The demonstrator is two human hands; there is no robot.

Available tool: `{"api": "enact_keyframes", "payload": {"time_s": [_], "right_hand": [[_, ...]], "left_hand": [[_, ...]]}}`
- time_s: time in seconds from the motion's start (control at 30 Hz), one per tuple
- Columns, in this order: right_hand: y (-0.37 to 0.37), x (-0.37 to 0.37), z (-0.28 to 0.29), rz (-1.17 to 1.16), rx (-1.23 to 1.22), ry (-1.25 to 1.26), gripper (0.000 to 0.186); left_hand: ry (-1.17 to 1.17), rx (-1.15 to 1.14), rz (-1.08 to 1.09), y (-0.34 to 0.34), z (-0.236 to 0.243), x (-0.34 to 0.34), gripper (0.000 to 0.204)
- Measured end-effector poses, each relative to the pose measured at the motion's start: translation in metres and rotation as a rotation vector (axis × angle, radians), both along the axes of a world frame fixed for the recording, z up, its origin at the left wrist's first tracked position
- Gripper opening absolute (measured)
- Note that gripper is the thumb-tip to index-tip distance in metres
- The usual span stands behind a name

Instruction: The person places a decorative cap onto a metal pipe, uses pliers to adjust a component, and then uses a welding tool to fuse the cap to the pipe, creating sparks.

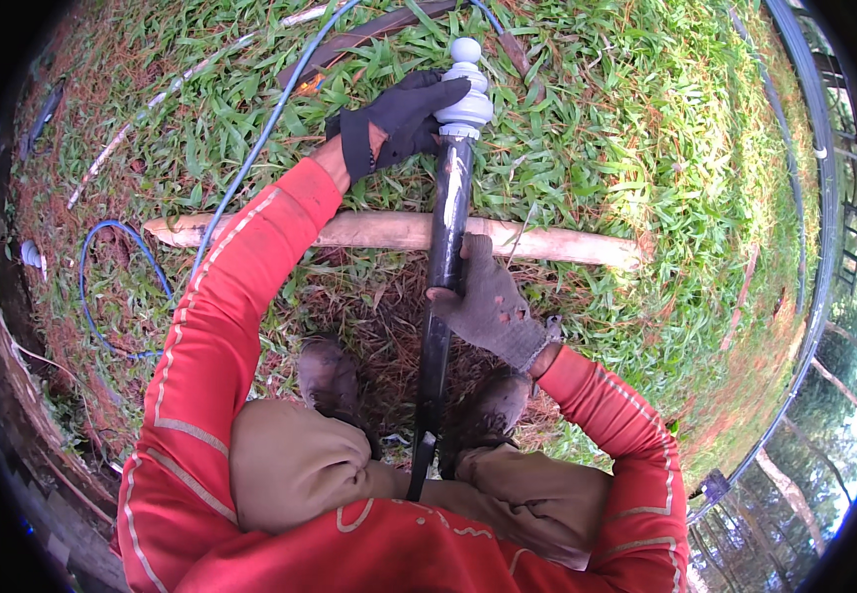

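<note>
Left hand (399, 119) in a black glove wraps the grey cap (465, 89) at the far end of the black pipe (445, 247), right hand (493, 306) closed midway; wet gloves could likely slip, dropping it onto the boots (330, 381).

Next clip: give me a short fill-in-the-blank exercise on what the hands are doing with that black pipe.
1. The left hand grips the grey fitting at the pipe's ____ end.
2. The right hand holds the black pipe near its ____.
3. A wooden pole lies on the ____ across and under the pipe.
4. Both hands wear ____.

Missing words: far; middle; grass; gloves
</note>
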State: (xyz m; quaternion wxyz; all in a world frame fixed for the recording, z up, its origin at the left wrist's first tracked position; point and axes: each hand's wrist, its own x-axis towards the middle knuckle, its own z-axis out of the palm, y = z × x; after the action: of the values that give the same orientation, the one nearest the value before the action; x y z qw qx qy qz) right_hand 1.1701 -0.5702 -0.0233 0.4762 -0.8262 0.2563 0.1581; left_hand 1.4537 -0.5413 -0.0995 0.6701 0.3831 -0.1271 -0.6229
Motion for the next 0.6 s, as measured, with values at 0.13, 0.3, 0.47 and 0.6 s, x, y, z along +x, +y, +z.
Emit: {"api": "enact_keyframes", "payload": {"time_s": [0.13,0.3,0.47,0.6], "right_hand": [[0.001,-0.007,-0.007,-0.043,0.028,-0.081,0.063],[-0.001,-0.007,-0.005,-0.03,0.048,-0.063,0.055],[-0.054,0.033,0.015,-0.111,-0.069,-0.106,0.037],[-0.135,0.091,0.006,-0.334,-0.234,-0.337,0.034]], "left_hand": [[0.003,-0.013,0.003,0.001,0.0,-0.001,0.05],[0.031,-0.01,0.007,0.003,-0.003,-0.002,0.048],[0.134,-0.064,0.054,-0.004,-0.018,-0.004,0.042],[0.155,-0.004,0.02,-0.007,-0.004,-0.008,0.046]]}}
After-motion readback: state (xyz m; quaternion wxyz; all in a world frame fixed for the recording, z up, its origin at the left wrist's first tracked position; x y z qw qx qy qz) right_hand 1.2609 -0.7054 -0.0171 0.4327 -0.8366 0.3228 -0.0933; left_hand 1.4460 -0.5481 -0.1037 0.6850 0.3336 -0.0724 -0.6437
